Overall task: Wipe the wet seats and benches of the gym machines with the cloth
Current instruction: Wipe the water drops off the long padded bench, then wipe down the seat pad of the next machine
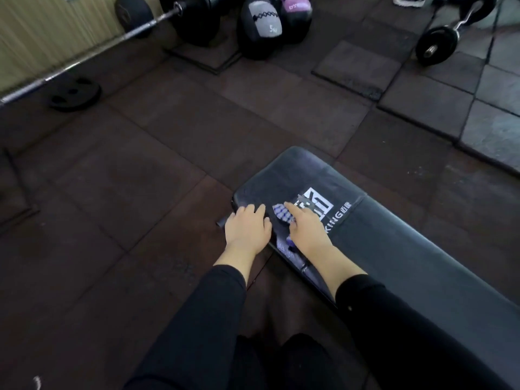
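Note:
A black padded bench point(394, 249) with a white logo runs from the centre toward the lower right. A small blue-and-white striped cloth point(282, 214) lies on its near end. My right hand point(308, 230) presses flat on the cloth, fingers extended, covering most of it. My left hand point(247, 226) rests on the bench's left corner edge, fingers curled over the pad, beside the cloth. Both arms wear black sleeves.
Dark rubber floor tiles surround the bench. A long barbell point(84, 59) and a loose weight plate point(74, 94) lie at the far left. Two medicine balls point(260, 26) stand at the top centre. A curl bar with plates point(437, 45) rests at the top right.

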Demonstrator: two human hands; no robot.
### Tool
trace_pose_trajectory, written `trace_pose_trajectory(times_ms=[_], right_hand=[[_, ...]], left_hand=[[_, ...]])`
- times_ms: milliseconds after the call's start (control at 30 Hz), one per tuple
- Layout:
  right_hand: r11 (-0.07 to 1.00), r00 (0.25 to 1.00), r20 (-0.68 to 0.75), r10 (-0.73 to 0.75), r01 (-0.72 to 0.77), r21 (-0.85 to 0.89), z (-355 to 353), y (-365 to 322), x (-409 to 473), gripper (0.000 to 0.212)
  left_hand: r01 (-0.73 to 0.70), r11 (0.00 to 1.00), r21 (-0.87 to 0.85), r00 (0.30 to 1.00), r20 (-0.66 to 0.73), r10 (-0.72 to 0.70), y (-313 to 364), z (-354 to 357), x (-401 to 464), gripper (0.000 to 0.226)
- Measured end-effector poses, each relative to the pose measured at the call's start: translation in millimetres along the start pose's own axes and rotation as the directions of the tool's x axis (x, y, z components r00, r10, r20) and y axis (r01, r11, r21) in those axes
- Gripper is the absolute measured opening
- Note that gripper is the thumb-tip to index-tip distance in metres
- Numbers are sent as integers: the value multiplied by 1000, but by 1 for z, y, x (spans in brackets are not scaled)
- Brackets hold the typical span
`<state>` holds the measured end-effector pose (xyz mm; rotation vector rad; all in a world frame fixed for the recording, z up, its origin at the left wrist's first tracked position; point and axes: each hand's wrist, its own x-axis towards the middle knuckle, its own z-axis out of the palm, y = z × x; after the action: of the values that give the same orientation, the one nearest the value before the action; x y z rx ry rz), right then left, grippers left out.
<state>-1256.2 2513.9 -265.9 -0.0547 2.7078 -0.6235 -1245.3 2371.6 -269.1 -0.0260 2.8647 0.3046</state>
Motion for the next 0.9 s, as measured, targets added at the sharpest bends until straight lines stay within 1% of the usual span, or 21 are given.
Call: trace_pose_trajectory(times_ms=[67,167,233,400,533,667,767,900], right_hand=[[1000,999,40,24,-24,-13,-21,-7,-29,62],[999,997,46,54,-54,1,-53,-17,-72,57],[998,996,59,69,-70,2,-74,-26,-100,57],[996,992,110,67,-60,-65,-124,-55,-157,60],[998,993,113,27,-20,-57,-152,-81,-189,60],[995,994,94,-51,59,-83,-170,-106,-206,58],[990,990,110,-89,100,-101,-174,-125,-210,58],[986,982,150,-117,133,-101,-170,-160,-208,58]], left_hand=[[7,1000,15,999,45,-8,11,-26,-25,46],[22,999,33,996,87,-25,27,-66,-65,45],[35,999,33,993,112,-38,37,-91,-92,46],[77,996,43,987,141,-82,59,-152,-149,50],[101,995,25,989,108,-103,70,-193,-188,49],[150,989,-18,986,82,-148,70,-221,-217,45],[195,981,-22,979,56,-194,59,-237,-227,43],[240,970,-40,970,36,-239,32,-256,-234,47]])
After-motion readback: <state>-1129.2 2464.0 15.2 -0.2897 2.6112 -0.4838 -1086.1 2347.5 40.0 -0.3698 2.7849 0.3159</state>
